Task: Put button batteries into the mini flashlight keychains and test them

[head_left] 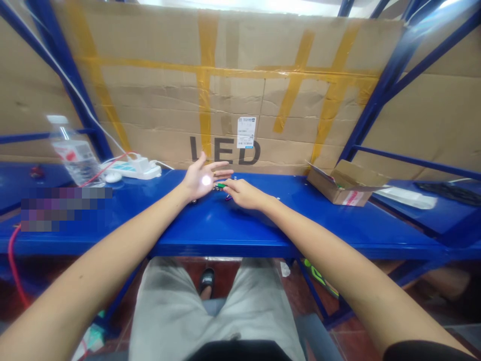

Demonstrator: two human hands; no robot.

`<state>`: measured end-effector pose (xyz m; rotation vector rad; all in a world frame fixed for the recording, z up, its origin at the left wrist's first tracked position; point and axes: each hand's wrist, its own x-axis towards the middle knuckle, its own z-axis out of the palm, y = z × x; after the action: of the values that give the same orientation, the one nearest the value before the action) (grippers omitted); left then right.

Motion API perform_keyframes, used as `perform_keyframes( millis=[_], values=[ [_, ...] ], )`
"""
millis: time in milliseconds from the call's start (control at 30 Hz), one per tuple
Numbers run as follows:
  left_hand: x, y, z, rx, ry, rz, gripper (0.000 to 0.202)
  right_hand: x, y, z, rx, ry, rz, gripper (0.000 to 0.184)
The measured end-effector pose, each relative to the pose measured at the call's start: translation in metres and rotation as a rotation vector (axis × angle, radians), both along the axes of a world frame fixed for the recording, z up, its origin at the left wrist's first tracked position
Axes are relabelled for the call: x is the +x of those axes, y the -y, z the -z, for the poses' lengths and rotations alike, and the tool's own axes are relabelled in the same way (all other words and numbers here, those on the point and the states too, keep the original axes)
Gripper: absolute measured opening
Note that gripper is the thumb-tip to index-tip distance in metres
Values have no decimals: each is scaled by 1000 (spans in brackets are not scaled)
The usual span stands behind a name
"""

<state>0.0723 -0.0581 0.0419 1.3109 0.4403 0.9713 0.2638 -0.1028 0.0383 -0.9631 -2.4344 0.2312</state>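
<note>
My left hand (201, 178) is raised over the blue table, palm showing and fingers spread to the right. A bright round spot of light sits on its palm. Close beside those fingertips, my right hand (242, 193) pinches a small green piece (221, 185) between thumb and fingers; its exact kind is too small to make out. Several tiny bits lie on the tabletop under and around the hands, among them a purple piece (228, 198) below the right fingers. The hands partly cover these bits.
On the blue table (225, 225), an open cardboard box (347, 185) stands at right. A power strip (139, 168) and a plastic water bottle (73, 153) are at left, with a red cable (15, 265). A large cardboard sheet (169, 110) rises behind, between blue metal posts.
</note>
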Motion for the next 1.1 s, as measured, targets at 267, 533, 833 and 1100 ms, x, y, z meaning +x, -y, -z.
perform_keyframes(
  millis=[267,533,833,1100],
  values=[
    [1,3,-2,-10,-8,-9,87,0,0,0,6,2,22,28],
    [0,2,-1,47,-56,-3,88,2,1,-1,28,-16,17,28],
    [0,3,-1,12,-32,11,86,2,1,0,39,-34,29,26],
    [-1,3,-2,-12,-28,9,86,2,0,-2,65,-44,36,24]
  ],
)
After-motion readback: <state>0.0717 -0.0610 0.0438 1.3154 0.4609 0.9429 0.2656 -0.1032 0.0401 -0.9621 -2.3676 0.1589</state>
